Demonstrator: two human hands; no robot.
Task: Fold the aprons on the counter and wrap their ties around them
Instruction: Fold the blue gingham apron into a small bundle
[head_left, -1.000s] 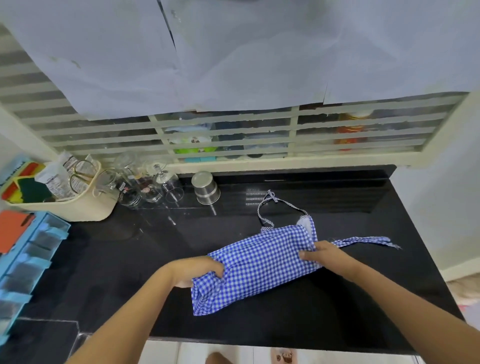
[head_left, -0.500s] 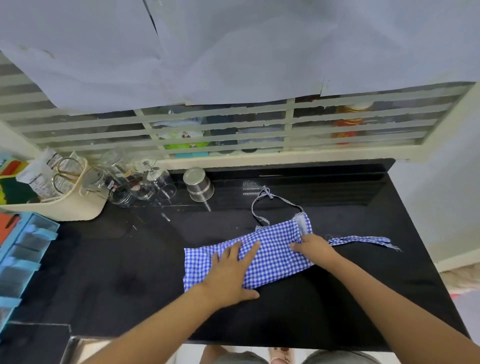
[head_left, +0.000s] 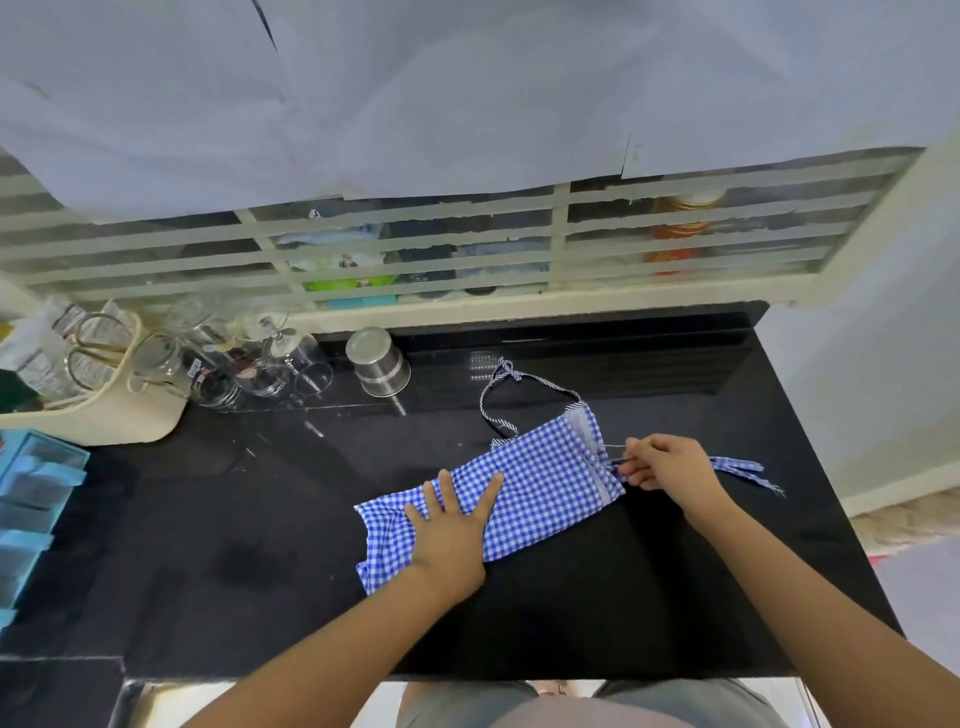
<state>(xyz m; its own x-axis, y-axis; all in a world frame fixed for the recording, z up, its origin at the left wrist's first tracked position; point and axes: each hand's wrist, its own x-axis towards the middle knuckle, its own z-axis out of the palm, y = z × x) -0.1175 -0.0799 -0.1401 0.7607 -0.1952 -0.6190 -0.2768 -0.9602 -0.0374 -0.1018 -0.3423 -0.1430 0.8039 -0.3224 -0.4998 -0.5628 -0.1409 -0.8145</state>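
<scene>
1. The glossy black counter (head_left: 571, 597) carries the apron (head_left: 545, 483), soft blue gingham folded into a long strip whose long axis runs left to right.
2. The left hand (head_left: 452, 525) presses flat on the strip's left half, fingers spread.
3. The right hand (head_left: 670, 465), the nearer one, pinches the thin ties (head_left: 743, 467) at the strip's right end; they trail off rightward.

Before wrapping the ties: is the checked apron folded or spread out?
Folded: the apron lies as a layered strip under the flat left hand; its ties, pinched by the right hand, lie unwrapped.
</scene>
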